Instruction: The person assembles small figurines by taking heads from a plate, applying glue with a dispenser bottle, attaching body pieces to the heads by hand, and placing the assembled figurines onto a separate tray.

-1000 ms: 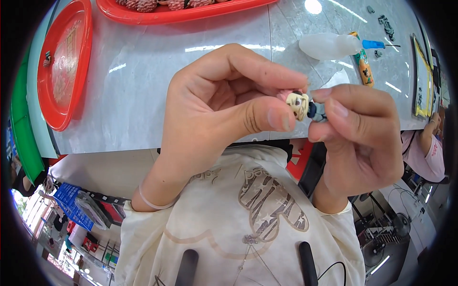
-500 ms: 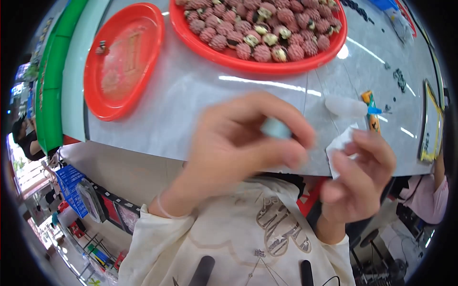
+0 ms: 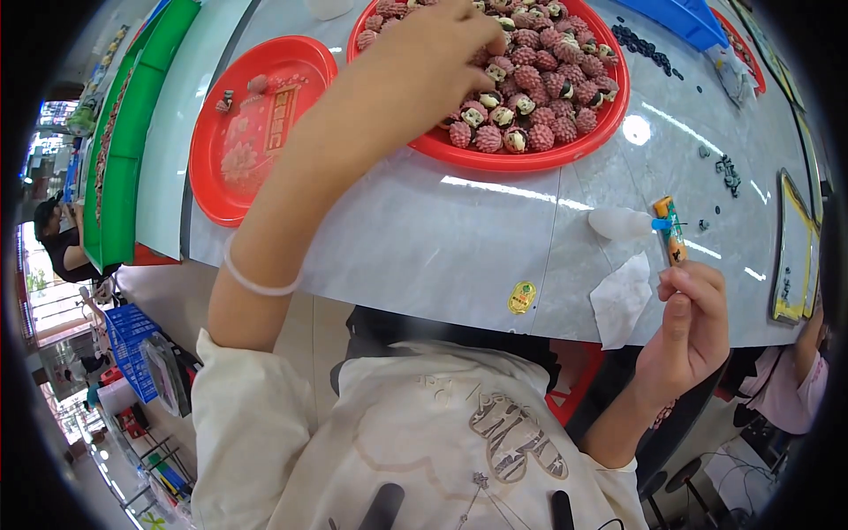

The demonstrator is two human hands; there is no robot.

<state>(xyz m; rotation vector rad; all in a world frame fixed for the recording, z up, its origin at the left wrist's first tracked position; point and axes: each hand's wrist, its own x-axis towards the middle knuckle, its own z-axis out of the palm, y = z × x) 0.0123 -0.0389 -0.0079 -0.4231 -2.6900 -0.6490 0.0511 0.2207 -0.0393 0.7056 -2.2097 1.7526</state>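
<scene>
My left hand (image 3: 442, 53) reaches over a large red basin (image 3: 495, 162) heaped with small pink, bumpy pieces (image 3: 530, 78), some with pale or black faces. Its fingers are apart and rest at the pile; the top of the hand runs to the picture's edge. At the table's near right, my right hand (image 3: 693, 331) is raised with thumb and fingers curled close together. Whatever they hold, if anything, does not show. Beside that hand lie a crumpled white tissue (image 3: 621, 299), a white squeeze bottle (image 3: 618, 223) with a blue tip, and an orange-and-green tube (image 3: 671, 234).
A shallow red tray (image 3: 208, 190) at the left holds a pink piece (image 3: 257, 84) and a small dark-and-pale piece (image 3: 224, 102). A gold oval sticker (image 3: 522, 298) is near the front edge. Black bits (image 3: 645, 46) lie by a blue bin (image 3: 676, 19). A green trough (image 3: 115, 199) stands far left.
My left hand has gone from in front of my chest, where it pinched a pale bluish thing, up to the basin. A second piece now sits in the tray. My right hand has moved slightly.
</scene>
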